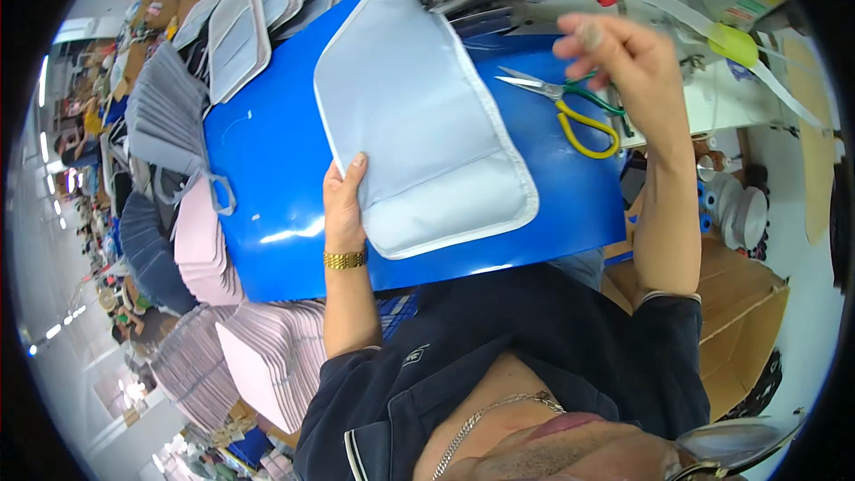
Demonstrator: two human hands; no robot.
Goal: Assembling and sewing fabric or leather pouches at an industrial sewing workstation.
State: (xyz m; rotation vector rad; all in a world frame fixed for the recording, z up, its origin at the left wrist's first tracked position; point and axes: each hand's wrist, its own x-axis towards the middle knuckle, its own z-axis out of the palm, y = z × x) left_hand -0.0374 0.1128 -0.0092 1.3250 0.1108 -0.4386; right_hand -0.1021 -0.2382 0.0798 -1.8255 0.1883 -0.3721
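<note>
From here I see a dark short-sleeved shirt [508,316] at lower centre, with white piping [354,456] and a chest patch [415,355]; a gold wristband [345,260] left of centre; a silver chain [476,416]; glasses [739,442] lower right.

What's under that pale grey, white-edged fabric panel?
A glossy blue work surface shows past the panel along its sides and near end; whatever lies directly beneath is covered.

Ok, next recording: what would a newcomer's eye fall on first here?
Probably the bright blue work surface in the middle, with a pale grey panel over it, gripped by its left edge in the left hand. Next, perhaps, the scissors with yellow and green handles, right of the panel, near the right hand. Pink stacks fill the lower left.
</note>
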